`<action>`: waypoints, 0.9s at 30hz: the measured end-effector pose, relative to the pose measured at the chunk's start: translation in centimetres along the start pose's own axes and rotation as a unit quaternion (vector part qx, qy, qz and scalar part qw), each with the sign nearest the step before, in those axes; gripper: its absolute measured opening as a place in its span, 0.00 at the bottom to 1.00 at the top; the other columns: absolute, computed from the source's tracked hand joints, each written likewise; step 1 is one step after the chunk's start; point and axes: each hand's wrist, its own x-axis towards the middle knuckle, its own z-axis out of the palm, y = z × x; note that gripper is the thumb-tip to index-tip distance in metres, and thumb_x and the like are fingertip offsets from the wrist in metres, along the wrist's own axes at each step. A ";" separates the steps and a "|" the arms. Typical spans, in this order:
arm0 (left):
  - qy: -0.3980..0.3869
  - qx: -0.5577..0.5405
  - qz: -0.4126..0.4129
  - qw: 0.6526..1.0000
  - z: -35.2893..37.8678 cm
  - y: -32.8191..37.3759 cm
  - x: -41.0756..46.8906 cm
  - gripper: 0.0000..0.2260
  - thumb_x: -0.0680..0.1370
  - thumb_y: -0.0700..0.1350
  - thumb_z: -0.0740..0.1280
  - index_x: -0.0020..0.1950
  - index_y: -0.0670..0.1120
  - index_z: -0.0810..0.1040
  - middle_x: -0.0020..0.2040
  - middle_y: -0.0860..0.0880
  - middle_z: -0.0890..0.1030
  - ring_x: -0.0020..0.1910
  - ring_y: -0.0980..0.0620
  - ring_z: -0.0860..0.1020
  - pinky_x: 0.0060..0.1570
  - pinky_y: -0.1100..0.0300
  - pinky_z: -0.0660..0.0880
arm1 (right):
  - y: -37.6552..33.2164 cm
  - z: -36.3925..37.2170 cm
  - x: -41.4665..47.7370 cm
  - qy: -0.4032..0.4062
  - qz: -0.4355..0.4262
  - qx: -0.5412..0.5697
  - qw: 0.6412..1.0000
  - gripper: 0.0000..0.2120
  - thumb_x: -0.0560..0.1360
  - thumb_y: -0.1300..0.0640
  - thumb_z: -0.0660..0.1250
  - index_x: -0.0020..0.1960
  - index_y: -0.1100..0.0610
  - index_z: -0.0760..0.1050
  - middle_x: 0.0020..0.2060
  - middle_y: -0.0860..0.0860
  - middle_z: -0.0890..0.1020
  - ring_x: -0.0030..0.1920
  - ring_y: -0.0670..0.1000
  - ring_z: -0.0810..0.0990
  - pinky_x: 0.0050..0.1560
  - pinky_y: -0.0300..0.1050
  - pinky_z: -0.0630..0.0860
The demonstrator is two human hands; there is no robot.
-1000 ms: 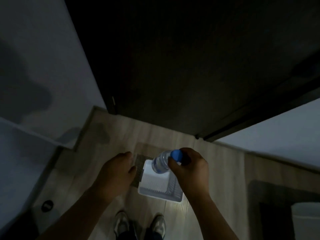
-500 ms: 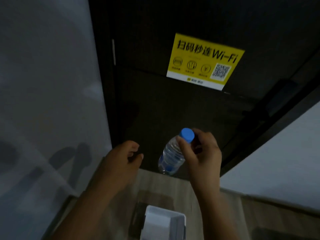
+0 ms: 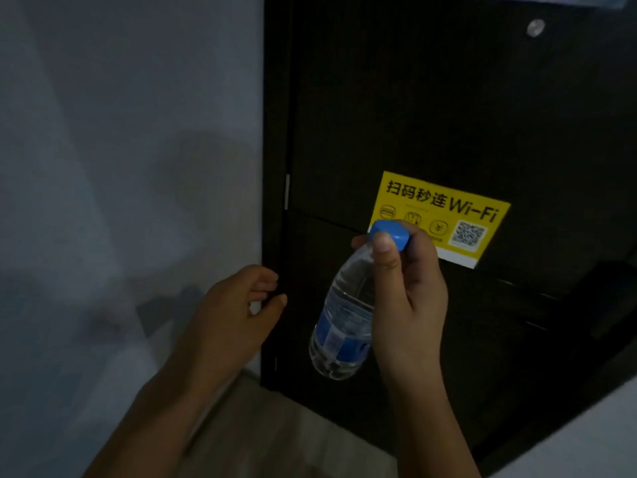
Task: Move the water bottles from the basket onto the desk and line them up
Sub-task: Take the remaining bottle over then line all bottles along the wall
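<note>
A clear water bottle (image 3: 343, 326) with a blue cap and a blue label hangs tilted in the air in front of a dark door. My right hand (image 3: 408, 291) grips it by the neck, thumb against the cap. My left hand (image 3: 231, 319) floats to the left of the bottle with its fingers loosely curled, holding nothing. Neither the basket nor the desk is in view.
A dark door (image 3: 431, 115) fills the upper right and carries a yellow Wi-Fi sticker (image 3: 444, 205) with a QR code. A pale wall (image 3: 120, 132) runs along the left. Wood-look floor (image 3: 275, 429) shows at the bottom, and a light surface (image 3: 586, 439) cuts the lower right corner.
The view has tilted upward from the floor to the door, and the basket has dropped out of sight. My right hand has lifted the bottle up with it; my left hand rose alongside.
</note>
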 end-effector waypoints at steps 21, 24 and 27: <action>0.300 0.240 -0.178 0.906 -9.7 4.5 -17.6 0.11 0.76 0.49 0.67 0.58 0.51 0.76 0.51 0.58 0.81 0.50 0.61 0.78 0.48 0.67 0.75 | -6.3 6.8 -4.5 -0.285 -0.007 0.238 0.928 0.11 0.71 0.41 0.65 0.50 0.45 0.76 0.44 0.44 0.83 0.47 0.43 0.82 0.48 0.30 0.75; 0.330 0.251 -0.199 0.888 -12.3 5.2 -22.1 0.12 0.76 0.49 0.67 0.59 0.51 0.76 0.52 0.58 0.80 0.51 0.61 0.78 0.51 0.61 0.77 | -9.2 8.8 -7.7 -0.320 0.005 0.275 0.906 0.07 0.72 0.42 0.67 0.48 0.42 0.77 0.45 0.46 0.83 0.47 0.45 0.82 0.47 0.31 0.75; 0.368 0.265 -0.220 0.864 -15.5 5.8 -27.3 0.12 0.75 0.49 0.67 0.59 0.51 0.76 0.52 0.57 0.81 0.52 0.60 0.79 0.53 0.59 0.77 | -12.4 11.0 -11.5 -0.346 -0.013 0.269 0.899 0.08 0.72 0.42 0.65 0.48 0.43 0.76 0.45 0.44 0.83 0.47 0.42 0.81 0.45 0.27 0.73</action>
